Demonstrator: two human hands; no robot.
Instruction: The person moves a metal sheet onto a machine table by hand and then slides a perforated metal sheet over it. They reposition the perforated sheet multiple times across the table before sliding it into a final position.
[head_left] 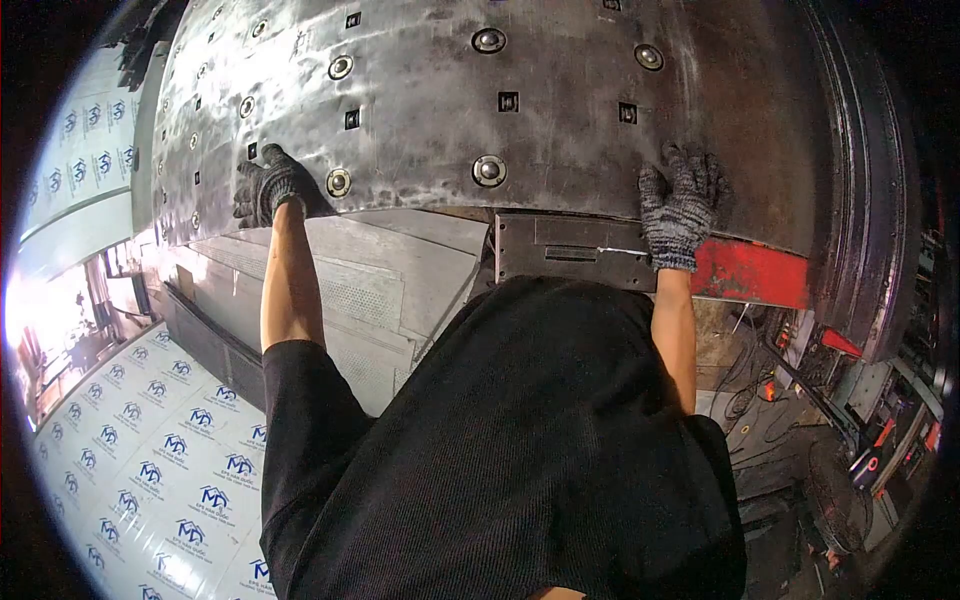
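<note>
Gripping the big metal plate by its lower edge, overhead-ish.
Left hand and right hand, gloved, seem curled on the rim; keep pressure even on both.

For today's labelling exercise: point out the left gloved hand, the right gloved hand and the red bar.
left gloved hand point(265, 186), head view, back of the glove.
right gloved hand point(682, 205), head view, back of the glove.
red bar point(750, 273), head view, middle of its face.
</note>
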